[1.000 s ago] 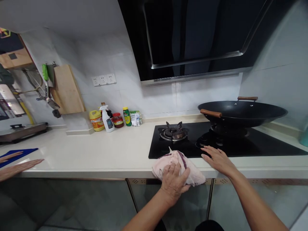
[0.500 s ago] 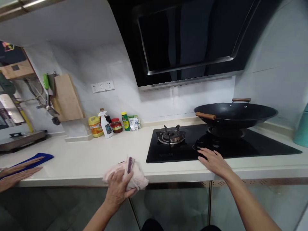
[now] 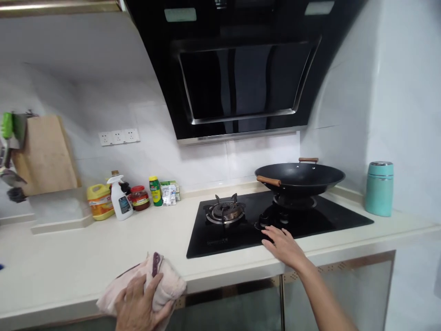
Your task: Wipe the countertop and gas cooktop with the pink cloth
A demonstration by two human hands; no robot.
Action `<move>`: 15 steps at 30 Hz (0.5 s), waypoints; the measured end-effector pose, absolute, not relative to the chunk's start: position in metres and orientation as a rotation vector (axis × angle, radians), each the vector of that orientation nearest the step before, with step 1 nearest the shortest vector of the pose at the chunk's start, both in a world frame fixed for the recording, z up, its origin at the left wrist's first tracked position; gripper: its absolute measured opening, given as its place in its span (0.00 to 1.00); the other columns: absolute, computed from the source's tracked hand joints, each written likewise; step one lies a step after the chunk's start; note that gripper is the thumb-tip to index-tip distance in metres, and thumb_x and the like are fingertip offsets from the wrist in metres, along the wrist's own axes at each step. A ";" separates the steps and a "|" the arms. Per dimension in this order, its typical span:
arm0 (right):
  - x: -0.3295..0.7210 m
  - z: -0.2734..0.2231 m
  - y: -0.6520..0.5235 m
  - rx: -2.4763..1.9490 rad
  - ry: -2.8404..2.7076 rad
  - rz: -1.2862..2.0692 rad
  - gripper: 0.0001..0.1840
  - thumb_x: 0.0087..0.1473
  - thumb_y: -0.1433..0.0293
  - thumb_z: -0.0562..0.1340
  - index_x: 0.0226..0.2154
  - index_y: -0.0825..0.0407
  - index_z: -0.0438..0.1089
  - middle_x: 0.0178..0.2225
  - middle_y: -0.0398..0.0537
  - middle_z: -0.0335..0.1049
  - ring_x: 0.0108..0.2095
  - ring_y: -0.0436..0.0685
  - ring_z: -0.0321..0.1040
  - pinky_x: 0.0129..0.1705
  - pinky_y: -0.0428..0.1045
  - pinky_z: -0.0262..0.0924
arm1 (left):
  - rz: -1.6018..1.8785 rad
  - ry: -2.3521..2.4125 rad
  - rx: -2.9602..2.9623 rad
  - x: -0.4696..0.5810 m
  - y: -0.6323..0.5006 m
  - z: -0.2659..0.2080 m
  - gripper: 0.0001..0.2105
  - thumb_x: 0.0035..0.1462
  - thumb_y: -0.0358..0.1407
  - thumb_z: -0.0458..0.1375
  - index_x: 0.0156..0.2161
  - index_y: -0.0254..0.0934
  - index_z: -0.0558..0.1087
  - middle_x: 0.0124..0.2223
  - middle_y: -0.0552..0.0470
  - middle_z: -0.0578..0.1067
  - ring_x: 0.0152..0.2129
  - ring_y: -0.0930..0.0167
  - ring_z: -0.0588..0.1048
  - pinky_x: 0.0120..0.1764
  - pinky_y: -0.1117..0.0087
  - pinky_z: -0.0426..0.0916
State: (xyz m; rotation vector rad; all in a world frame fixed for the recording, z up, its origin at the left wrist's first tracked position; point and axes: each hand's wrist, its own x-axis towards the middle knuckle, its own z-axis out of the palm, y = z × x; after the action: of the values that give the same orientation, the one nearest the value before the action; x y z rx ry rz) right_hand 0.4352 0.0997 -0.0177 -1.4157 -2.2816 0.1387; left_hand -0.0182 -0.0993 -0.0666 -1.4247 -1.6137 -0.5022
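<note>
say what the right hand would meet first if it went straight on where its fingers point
Probably the left knob of the black stove, just beyond the right hand; the exact gap is hard to judge.

So the counter (image 3: pixel 62 257) is glossy off-white. Along its back edge, left to right: yellow jug (image 3: pixel 100 207), white spray (image 3: pixel 121 205), red-lidded jar (image 3: pixel 140 200), green bottle (image 3: pixel 156 192), some packets (image 3: pixel 168 195) (plus something dark behind the spray, mostly hidden). Black hob (image 3: pixel 220 247) sits right of those, teal flask (image 3: pixel 379 195) towards the right end. Pink cloth (image 3: pixel 170 281) is bunched over the front edge.
</note>
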 end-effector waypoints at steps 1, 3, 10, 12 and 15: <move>0.435 -0.017 0.099 -1.415 -2.283 0.140 0.29 0.66 0.54 0.49 0.63 0.45 0.66 0.69 0.48 0.58 0.70 0.59 0.51 0.72 0.63 0.39 | -0.507 -1.625 -1.427 -0.016 -0.098 -0.068 0.22 0.50 0.50 0.59 0.48 0.43 0.78 0.50 0.39 0.75 0.50 0.50 0.70 0.51 0.50 0.62; 0.435 -0.016 0.099 -1.418 -2.284 0.152 0.30 0.66 0.53 0.48 0.64 0.46 0.66 0.69 0.48 0.58 0.70 0.59 0.51 0.72 0.63 0.39 | -0.523 -1.621 -1.431 -0.012 -0.093 -0.071 0.22 0.50 0.49 0.60 0.48 0.44 0.79 0.50 0.41 0.75 0.50 0.51 0.70 0.51 0.51 0.62; 0.436 -0.027 0.104 -1.424 -2.279 0.133 0.31 0.66 0.52 0.48 0.64 0.46 0.66 0.69 0.46 0.58 0.71 0.60 0.50 0.72 0.64 0.40 | -0.582 -1.559 -1.460 0.027 -0.083 -0.072 0.23 0.45 0.49 0.65 0.47 0.45 0.80 0.48 0.43 0.76 0.49 0.52 0.71 0.51 0.53 0.61; 0.437 -0.032 0.107 -1.417 -2.276 0.118 0.32 0.66 0.50 0.47 0.64 0.45 0.66 0.68 0.46 0.59 0.71 0.61 0.50 0.72 0.64 0.41 | -0.595 -1.581 -1.479 0.045 -0.081 -0.071 0.24 0.43 0.48 0.66 0.48 0.44 0.79 0.49 0.42 0.76 0.50 0.52 0.71 0.52 0.52 0.61; 0.439 -0.041 0.111 -1.406 -2.282 0.115 0.33 0.66 0.48 0.46 0.64 0.43 0.66 0.68 0.45 0.59 0.71 0.61 0.49 0.72 0.65 0.41 | -0.666 -1.591 -1.477 0.071 -0.074 -0.075 0.26 0.41 0.51 0.68 0.47 0.45 0.80 0.49 0.41 0.76 0.50 0.51 0.71 0.52 0.50 0.61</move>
State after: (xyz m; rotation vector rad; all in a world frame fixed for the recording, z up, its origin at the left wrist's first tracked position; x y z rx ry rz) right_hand 0.4394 0.1113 -0.0410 -1.4058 -2.2821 0.1148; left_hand 0.0711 -0.0738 -0.0746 -1.4774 -1.5909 -0.6663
